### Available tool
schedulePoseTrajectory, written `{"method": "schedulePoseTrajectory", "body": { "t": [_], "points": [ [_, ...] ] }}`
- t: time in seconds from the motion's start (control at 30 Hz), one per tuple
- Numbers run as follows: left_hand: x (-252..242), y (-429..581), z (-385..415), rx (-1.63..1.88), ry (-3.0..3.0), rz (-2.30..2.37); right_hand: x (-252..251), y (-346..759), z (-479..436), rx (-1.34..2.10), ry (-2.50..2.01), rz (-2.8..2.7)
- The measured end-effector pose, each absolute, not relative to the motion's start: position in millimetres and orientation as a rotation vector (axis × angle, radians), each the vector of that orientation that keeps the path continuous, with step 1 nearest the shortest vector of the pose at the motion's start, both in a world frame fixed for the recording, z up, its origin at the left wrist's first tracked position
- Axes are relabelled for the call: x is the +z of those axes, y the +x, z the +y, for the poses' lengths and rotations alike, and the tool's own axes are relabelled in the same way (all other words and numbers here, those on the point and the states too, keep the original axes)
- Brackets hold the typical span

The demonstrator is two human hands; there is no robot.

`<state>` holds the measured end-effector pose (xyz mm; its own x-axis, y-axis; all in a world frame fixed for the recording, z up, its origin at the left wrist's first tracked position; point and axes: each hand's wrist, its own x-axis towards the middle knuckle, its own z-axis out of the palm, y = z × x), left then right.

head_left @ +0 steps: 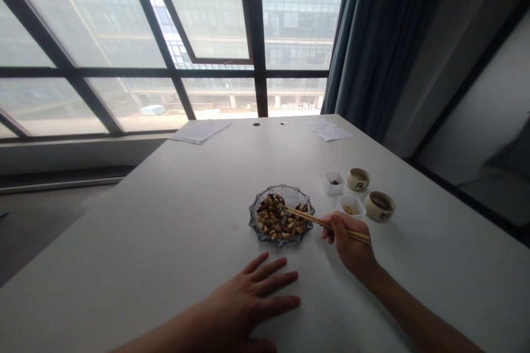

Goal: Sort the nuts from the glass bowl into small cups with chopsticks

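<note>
My right hand [351,241] is closed round a pair of wooden chopsticks [308,215], whose tips reach into a scalloped glass bowl [253,227]. Mixed nuts or seeds [278,224], pale and dark brown, cover much of the bowl's bottom; its far right part shows bare glass. Whether the tips pinch a piece is too small to tell. Spread out on the table just in front of the bowl, my left hand [260,292] holds nothing.
Right of the bowl stand two small white square dishes [333,190] [359,210] with a few bits inside, beside two beige cups [358,178] [380,215] with dark characters. Papers [201,131] lie at the far end of the white table [174,215], near the windows.
</note>
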<state>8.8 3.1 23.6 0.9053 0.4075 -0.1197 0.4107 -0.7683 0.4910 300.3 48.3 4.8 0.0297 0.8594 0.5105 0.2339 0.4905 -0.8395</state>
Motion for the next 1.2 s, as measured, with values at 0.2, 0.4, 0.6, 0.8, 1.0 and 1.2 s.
{"method": "schedulePoseTrajectory", "body": {
  "t": [0.2,0.4,0.6,0.8,1.0,1.2],
  "points": [
    [24,8,3,0.025,2.541,0.573,21,326,54,0.439,-1.045,-1.319],
    [24,8,3,-0.041,2.55,0.59,36,367,63,0.218,-1.201,-1.129],
    [23,8,3,-0.003,2.552,0.583,35,375,65,0.313,-1.189,-1.076],
    [25,9,3,-0.066,2.56,0.601,31,360,61,0.393,-1.106,-1.094],
    [24,8,3,0.023,2.583,0.569,16,334,56,0.571,-0.941,-1.322],
    [24,9,3,-0.025,2.567,0.588,6,312,58,0.655,-0.829,-1.637]
  ]
}}
